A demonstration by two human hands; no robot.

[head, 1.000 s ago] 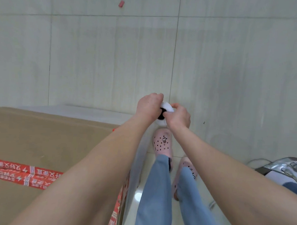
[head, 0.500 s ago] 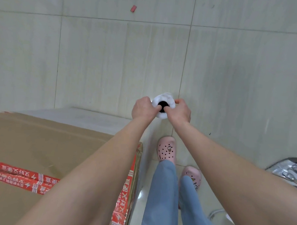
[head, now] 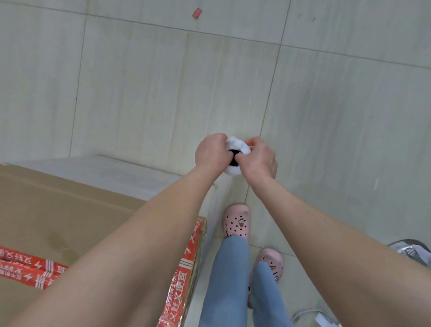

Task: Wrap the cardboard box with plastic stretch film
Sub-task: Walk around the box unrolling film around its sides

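Stretch film roll (head: pixel 236 142): held beyond the far right corner of the cardboard box (head: pixel 59 218). It is gripped at its top end by the left hand (head: pixel 210 152) and right hand (head: pixel 260 160), fingers curled round it.
Change: roll carried rightward past the corner within the last second, so a wrapping pass is judged under way.
Surroundings: red scrap (head: pixel 197 13) far, silvery object (head: pixel 408 249) right.
Obstruction: pink clogs (head: pixel 236 221) close beside the box.
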